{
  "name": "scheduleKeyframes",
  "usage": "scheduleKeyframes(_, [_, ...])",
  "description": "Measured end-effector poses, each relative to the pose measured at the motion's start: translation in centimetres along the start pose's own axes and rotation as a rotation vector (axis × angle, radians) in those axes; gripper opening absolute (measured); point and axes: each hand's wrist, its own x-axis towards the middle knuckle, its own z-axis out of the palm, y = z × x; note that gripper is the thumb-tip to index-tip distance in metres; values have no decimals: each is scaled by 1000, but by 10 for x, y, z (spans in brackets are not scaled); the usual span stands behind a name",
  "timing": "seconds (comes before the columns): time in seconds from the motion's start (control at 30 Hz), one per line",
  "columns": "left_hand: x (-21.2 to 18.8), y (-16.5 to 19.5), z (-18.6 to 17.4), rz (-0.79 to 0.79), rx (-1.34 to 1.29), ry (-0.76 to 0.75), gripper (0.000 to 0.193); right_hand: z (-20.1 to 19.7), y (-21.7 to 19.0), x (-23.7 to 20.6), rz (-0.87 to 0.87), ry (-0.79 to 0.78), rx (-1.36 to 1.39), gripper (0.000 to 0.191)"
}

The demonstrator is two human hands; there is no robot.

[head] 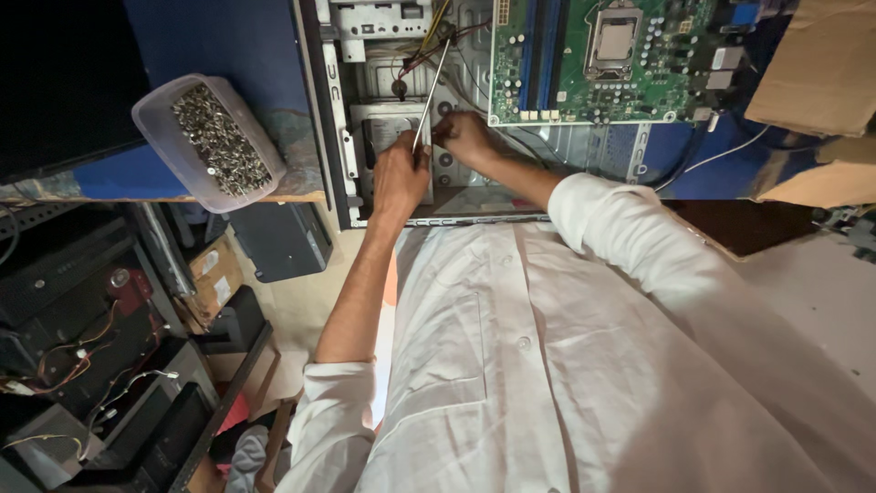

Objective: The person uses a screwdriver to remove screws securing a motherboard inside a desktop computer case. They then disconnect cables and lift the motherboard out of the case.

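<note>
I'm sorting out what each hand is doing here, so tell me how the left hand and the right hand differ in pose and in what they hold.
The left hand is wrapped around a screwdriver, whose shaft slants up into the open computer case; the right hand holds no tool that I can see, its fingers pinched down inside the case. The left forearm is bare, its sleeve rolled up; the right arm is sleeved nearly to the wrist. Both work close together inside the case.

L hand (400, 178) fisted, forearm bare, sleeve rolled to elbow. R hand (464, 137) just beside it, fingers curled, arm bent, sleeve at wrist.
</note>
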Motion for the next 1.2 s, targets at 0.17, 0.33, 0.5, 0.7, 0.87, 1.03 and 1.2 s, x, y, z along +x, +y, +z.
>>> scheduleKeyframes(0.17, [1, 1, -1, -10, 18, 2, 13, -2, 5, -2, -35, -13, 134, 8])
scheduleKeyframes(0.33, [2, 1, 0, 3, 13, -14, 15, -1, 1, -2, 25, -21, -65, 21])
scheduleKeyframes(0.5, [3, 1, -2, 7, 19, -14, 18, -3, -8, -2, -17, -31, -267, 18])
scheduleKeyframes(0.7, [3, 3, -4, -79, 14, -68, 18, -11, -10, 0, -10, -126, -211, 16])
scheduleKeyframes(0.87, [5, 5, -6, -30, -1, -26, 17, -10, -9, 0, -1, -135, -241, 22])
scheduleKeyframes(1.03, [3, 5, -4, -56, -6, -35, 16, -9, -5, -3, 21, -120, -212, 22])
scheduleKeyframes(1.2, [4, 2, -1, 29, 52, -16, 17, -7, -2, -6, -82, -95, -262, 21])
